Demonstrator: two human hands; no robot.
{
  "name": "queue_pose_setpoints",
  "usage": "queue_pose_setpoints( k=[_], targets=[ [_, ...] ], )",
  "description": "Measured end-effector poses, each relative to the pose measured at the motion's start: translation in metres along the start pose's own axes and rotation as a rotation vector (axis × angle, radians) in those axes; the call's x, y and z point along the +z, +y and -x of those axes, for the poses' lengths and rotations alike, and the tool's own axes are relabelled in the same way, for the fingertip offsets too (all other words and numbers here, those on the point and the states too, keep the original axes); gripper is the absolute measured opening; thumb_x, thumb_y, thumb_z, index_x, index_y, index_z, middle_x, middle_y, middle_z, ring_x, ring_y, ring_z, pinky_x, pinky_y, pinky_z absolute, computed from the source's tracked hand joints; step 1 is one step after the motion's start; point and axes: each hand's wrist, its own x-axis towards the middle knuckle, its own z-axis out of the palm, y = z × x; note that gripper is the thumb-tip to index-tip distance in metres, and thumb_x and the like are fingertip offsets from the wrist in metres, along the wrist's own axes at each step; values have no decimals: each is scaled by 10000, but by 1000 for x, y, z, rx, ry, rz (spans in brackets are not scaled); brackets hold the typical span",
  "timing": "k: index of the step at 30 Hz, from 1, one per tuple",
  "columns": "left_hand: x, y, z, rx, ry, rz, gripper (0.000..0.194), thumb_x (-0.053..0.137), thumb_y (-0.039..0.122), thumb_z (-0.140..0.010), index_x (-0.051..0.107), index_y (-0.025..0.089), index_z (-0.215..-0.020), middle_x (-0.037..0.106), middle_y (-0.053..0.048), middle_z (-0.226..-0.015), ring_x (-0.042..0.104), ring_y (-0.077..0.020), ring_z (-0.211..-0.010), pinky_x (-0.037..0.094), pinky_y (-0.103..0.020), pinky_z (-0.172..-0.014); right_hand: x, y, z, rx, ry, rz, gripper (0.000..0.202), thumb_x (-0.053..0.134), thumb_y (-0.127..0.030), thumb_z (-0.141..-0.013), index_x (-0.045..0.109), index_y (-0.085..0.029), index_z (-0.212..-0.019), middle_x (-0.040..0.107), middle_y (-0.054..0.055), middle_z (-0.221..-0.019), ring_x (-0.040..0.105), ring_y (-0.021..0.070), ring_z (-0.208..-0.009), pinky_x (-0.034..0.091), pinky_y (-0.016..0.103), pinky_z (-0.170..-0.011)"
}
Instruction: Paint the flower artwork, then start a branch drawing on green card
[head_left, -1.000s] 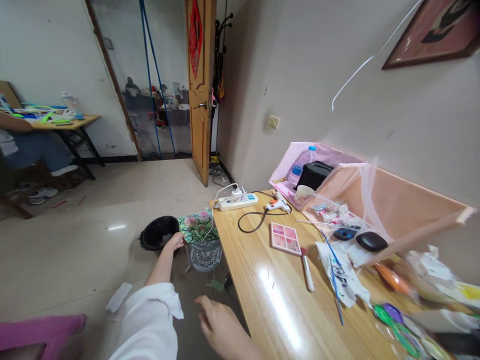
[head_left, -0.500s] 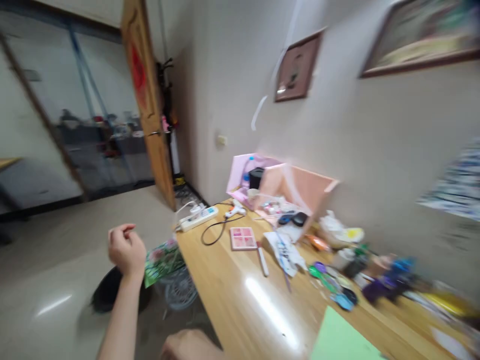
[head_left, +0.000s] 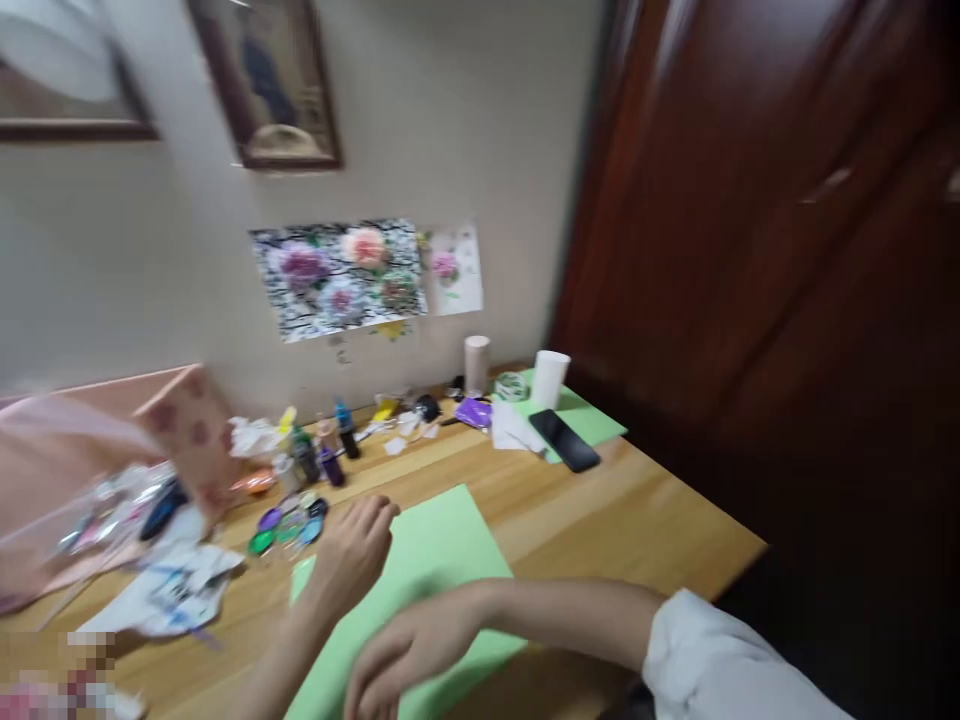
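My left hand [head_left: 355, 550] hangs over the left part of a light green sheet [head_left: 442, 540] on the wooden table, its fingers curled and partly turned from view; whether anything is in them cannot be made out. Lower down, my right hand [head_left: 412, 650] is over the near part of the same sheet, with its fingers bent downward and blurred. Small round lids or pots of purple, green and blue [head_left: 289, 525] lie just left of my left hand.
A pink box [head_left: 187, 430] and crumpled tissue [head_left: 180, 590] are at the left. Small bottles [head_left: 330, 465] stand near the wall. A phone [head_left: 564, 440], white cup [head_left: 550, 380] and pale pink cylinder [head_left: 476, 366] are at the back right. A dark cabinet [head_left: 750, 250] rises at the right.
The view has swung right, from the door to the cabinet. My left hand, before beside the table over the floor, is now above the green sheet, and my right hand shows more fully.
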Motion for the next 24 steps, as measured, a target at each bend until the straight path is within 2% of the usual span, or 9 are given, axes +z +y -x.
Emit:
queue_pose_setpoints(
  k=[1, 3, 5, 8, 10, 13, 15, 20, 24],
  targets=[
    [19, 18, -21, 55, -79, 66, 245, 368, 57, -817, 564, 175, -904, 611, -66, -884, 557, -191, -776, 406, -297, -694, -21, 4, 34, 18, 74, -129, 291, 444, -373, -870, 651, -172, -913, 689, 7, -807, 654, 124, -799, 499, 243, -752],
    [50, 52, -61, 162, -244, 182, 206, 416, 93, -819, 555, 175, -946, 598, -71, -900, 550, -206, -782, 410, -316, -701, -55, 15, 105, 44, 573, -260, 279, 519, -378, -824, 653, -135, -853, 684, 20, -743, 648, 118, -714, 499, 256, -741],
    [76, 84, -102, 220, -272, 242, 193, 417, 100, -833, 548, 183, -947, 589, -65, -898, 547, -198, -770, 414, -317, -698, -80, 28, 175, 105, 1088, -315, 276, 565, -369, -788, 645, -107, -757, 693, 64, -768, 653, 144, -708, 510, 284, -730],
    [113, 124, -158, 272, -266, 317, 211, 422, 135, -840, 527, 174, -1019, 577, -80, -949, 546, -211, -845, 423, -331, -743, -110, 54, 264, 159, 1532, -272, 261, 444, -310, -867, 622, -125, -911, 683, 100, -958, 651, 138, -820, 499, 277, -796],
    [137, 144, -189, 278, -260, 353, 244, 484, 220, -820, 516, 159, -1054, 567, -106, -984, 532, -246, -909, 419, -368, -786, -129, 72, 308, 241, 1718, -243, 310, 368, -295, -903, 609, -113, -972, 653, 139, -1033, 643, 149, -858, 500, 279, -794],
    [169, 167, -219, 283, -245, 400, 510, 608, 326, -710, 466, 124, -1155, 520, -161, -1128, 486, -299, -1038, 376, -425, -901, -158, 97, 349, 380, 1908, -182, 293, 438, -317, -905, 561, -129, -1094, 592, 115, -1122, 603, 180, -945, 504, 351, -807],
    [187, 179, -230, 280, -235, 419, 611, 650, 357, -650, 453, 107, -1171, 491, -187, -1183, 449, -325, -1103, 315, -461, -974, -178, 113, 363, 450, 1957, -128, 321, 516, -325, -875, 532, -153, -1145, 562, 82, -1155, 580, 197, -978, 503, 396, -814],
    [218, 187, -241, 217, -206, 430, 424, 556, 219, -739, 463, 101, -1136, 498, -191, -1176, 439, -307, -1148, 278, -476, -1009, -215, 148, 372, 572, 1929, 0, 332, 535, -325, -863, 537, -150, -1145, 557, 74, -1166, 576, 209, -984, 506, 394, -807],
    [226, 179, -243, 199, -193, 452, 388, 483, 100, -746, 458, 122, -1133, 498, -173, -1180, 442, -282, -1158, 299, -472, -999, -225, 169, 373, 629, 1911, 102, 326, 522, -318, -874, 522, -157, -1157, 557, 85, -1159, 578, 192, -981, 502, 404, -818]
  ],
)
